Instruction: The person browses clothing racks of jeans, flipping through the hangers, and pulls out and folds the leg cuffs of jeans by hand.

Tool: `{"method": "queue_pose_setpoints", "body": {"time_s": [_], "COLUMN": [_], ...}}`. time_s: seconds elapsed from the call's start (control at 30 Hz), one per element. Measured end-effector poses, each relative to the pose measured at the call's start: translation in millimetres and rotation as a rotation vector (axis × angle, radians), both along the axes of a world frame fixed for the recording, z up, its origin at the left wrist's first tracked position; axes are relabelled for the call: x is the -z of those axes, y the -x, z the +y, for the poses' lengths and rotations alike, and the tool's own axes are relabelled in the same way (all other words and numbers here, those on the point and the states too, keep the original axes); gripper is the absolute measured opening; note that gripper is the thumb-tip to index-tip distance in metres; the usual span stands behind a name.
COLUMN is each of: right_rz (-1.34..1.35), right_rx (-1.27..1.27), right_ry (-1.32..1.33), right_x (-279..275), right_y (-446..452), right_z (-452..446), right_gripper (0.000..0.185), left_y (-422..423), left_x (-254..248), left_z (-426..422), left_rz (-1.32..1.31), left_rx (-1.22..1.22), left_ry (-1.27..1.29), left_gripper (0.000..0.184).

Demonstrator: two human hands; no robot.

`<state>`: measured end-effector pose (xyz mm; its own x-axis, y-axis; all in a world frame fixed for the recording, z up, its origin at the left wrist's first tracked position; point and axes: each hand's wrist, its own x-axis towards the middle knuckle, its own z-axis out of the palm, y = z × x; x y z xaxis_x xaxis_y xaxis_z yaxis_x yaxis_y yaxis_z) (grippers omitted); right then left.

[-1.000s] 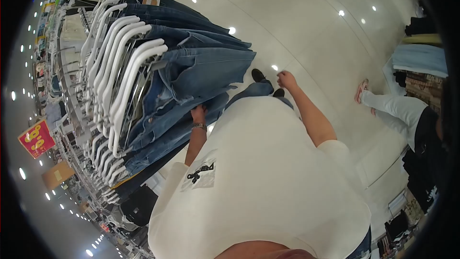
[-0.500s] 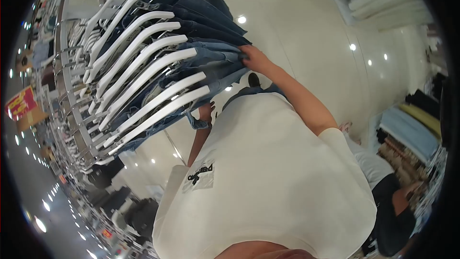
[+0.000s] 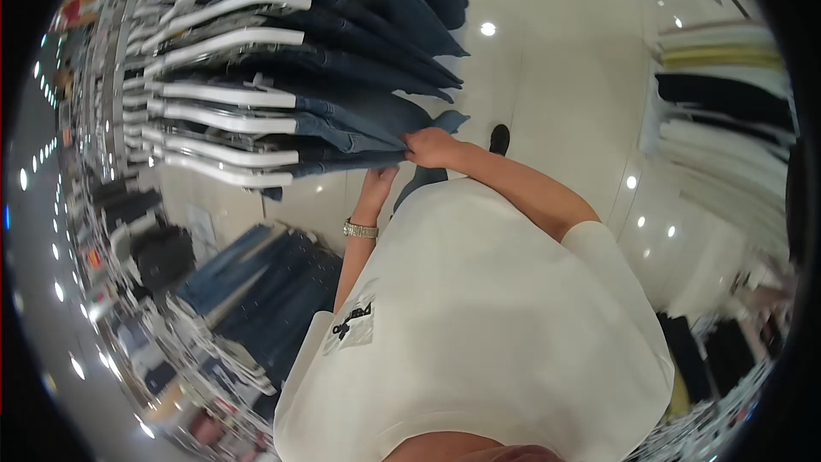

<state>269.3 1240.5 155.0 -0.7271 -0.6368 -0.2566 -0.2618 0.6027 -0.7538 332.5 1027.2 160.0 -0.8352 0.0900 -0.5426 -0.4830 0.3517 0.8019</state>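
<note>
Blue jeans (image 3: 359,111) hang in a row from white hangers (image 3: 231,96) on a metal rack at the upper left. My right hand (image 3: 430,147) is closed on the edge of a pair of jeans near the middle of the view. Just below it, my left hand (image 3: 377,184), with a watch on the wrist, is at the lower edge of the nearest jeans; its fingertips are partly hidden there.
More jeans (image 3: 274,291) hang at the lower left, beside dark garments (image 3: 162,257). Folded or hanging clothes (image 3: 718,90) line the right side. Shiny floor (image 3: 564,77) lies between, with my shoe (image 3: 499,139) on it.
The view has turned, and the hangers now lie nearly level. My right hand has gone from hanging free to gripping jeans. The person at the right is out of view.
</note>
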Motion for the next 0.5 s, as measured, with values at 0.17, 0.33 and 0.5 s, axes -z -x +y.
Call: {"method": "queue_pose_setpoints", "body": {"time_s": [0.17,0.33,0.5], "right_rz": [0.038,0.022,-0.029], "right_rx": [-0.210,-0.317,-0.230], "right_ry": [-0.036,-0.008,0.248], "right_x": [-20,-41,-13], "right_y": [-21,-39,-76], "right_z": [-21,-30,-23], "right_gripper": [0.036,0.031,0.028], "left_y": [-15,-41,-83], "left_x": [-73,-66,-67], "left_z": [55,50,29], "left_rz": [0.270,0.335,0.467], "left_rx": [-0.125,-0.543,-0.798], "left_ry": [0.188,0.246,0.289], "left_gripper": [0.049,0.040,0.043]}}
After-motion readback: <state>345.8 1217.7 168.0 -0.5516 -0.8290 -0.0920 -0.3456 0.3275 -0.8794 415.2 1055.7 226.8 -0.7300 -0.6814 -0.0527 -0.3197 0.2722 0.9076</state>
